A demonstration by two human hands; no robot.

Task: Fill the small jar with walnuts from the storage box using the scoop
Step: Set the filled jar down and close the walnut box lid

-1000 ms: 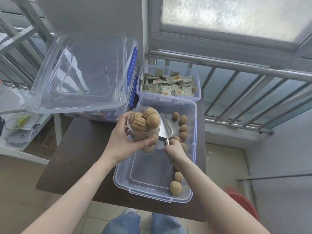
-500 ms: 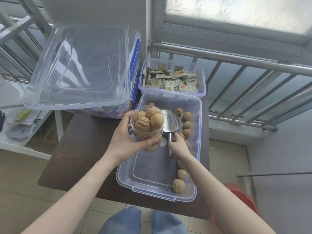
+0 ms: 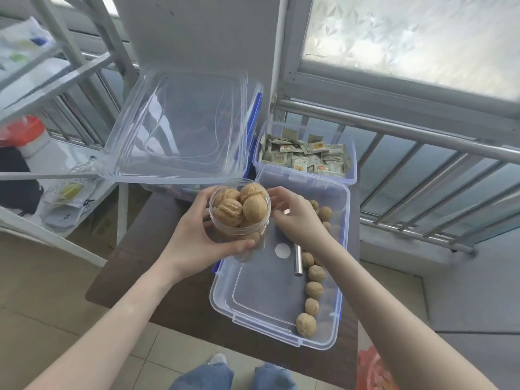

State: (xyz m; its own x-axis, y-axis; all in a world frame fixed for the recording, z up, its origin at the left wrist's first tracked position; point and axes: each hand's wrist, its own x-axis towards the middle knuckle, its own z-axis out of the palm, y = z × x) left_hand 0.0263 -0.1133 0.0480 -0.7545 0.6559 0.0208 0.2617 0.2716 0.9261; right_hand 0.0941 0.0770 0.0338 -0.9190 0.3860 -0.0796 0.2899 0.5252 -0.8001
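Now, nearest the camera, the clear rectangular plastic storage box [image 3: 254, 313] sits on the dark brown surface [image 3: 157, 266], its floor mostly bare, with a line of tan, wrinkled walnuts [image 3: 313, 289] strung along its right wall. Just beyond them lies the shiny metal scoop [image 3: 297, 260]: only the straight handle shows, flat on the box floor — the bowl end is hidden under the right hand [image 3: 295, 218]. That hand hovers palm down above the scoop, fingers curled loosely; whether they pinch a single nut I cannot tell.

Beside it, the left hand [image 3: 202, 237] is wrapped firmly around the small round clear plastic jar [image 3: 239, 218], thumb across the near wall, holding it upright above the box's left edge. The jar is heaped — nuts crowd right up to the rim.

Judging by that, the filling is close to finished, and the step in hand looks like topping off or settling the pile. To do it well: keep the jar level and over the box so any stray nut drops back in, add one at a time, and press nothing hard enough to knock the top ones off.

Farther back stand a propped-open clear lid [image 3: 180, 128] and a second clear tub of small wrapped packets [image 3: 305, 156].
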